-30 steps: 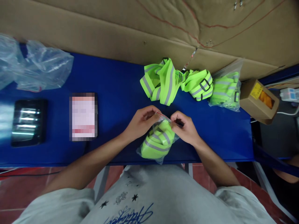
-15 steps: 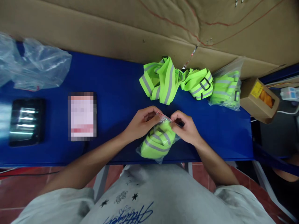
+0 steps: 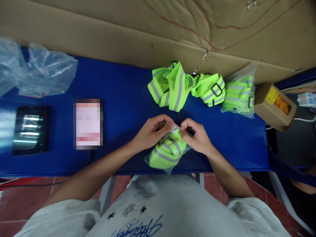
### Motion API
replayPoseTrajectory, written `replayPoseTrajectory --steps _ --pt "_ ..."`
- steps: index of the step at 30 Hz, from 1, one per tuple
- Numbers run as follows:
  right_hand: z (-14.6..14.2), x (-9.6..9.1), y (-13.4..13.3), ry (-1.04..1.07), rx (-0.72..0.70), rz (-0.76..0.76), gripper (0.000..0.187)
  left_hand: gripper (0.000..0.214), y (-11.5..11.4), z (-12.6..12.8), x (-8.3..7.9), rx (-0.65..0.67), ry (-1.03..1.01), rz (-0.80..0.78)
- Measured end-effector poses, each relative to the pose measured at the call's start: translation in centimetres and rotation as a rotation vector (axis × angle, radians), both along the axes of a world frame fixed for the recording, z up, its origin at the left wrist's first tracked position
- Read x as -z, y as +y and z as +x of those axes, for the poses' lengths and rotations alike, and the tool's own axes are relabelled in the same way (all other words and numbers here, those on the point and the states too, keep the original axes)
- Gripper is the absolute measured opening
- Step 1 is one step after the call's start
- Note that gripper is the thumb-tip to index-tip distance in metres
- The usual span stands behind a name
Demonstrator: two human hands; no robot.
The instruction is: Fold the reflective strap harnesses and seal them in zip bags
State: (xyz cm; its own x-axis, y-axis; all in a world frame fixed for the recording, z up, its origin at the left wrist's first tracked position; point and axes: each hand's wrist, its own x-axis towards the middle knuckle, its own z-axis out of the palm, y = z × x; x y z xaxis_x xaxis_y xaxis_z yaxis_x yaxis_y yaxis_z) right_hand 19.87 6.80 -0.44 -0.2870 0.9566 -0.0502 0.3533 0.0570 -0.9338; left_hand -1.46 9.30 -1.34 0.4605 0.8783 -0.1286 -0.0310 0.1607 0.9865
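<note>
Both hands pinch the top edge of a clear zip bag that holds a folded neon-green reflective strap. My left hand grips the bag's left end with fingers closed. My right hand pinches the right end of the same edge, fingers pressed together. The bag rests on the blue table near its front edge, just before my body. The seal line between the fingertips shows a thin red strip.
Behind the hands lie two loose green reflective straps and a bagged one. A small cardboard box sits at the right edge. Empty clear bags, a dark device and a pixelated card lie left. Cardboard wall behind.
My left fingers have slid slightly right along the bag's top edge toward my right hand. The bag stays in place.
</note>
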Motion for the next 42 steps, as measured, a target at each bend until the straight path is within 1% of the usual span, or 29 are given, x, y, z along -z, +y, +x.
replayPoseTrajectory --steps 4,11,19,34,42 --pt "0.10 0.01 0.03 -0.008 -0.002 -0.013 0.008 0.029 0.02 0.04 -0.01 0.003 -0.001 0.010" --pt "0.44 -0.13 0.12 -0.006 -0.056 -0.025 0.011 0.027 -0.19 0.07 0.08 0.033 -0.011 -0.001" --pt "0.39 0.01 0.07 -0.014 -0.052 -0.021 0.009 0.031 -0.37 0.07 0.18 0.052 0.019 0.018" --pt "0.31 0.00 0.07 0.004 -0.056 -0.026 0.009 0.030 -0.44 0.23 -0.01 0.064 0.023 0.015" --pt "0.36 0.09 0.05 0.007 -0.065 0.004 0.009 0.030 -0.54 0.23 0.20 0.082 0.024 0.014"
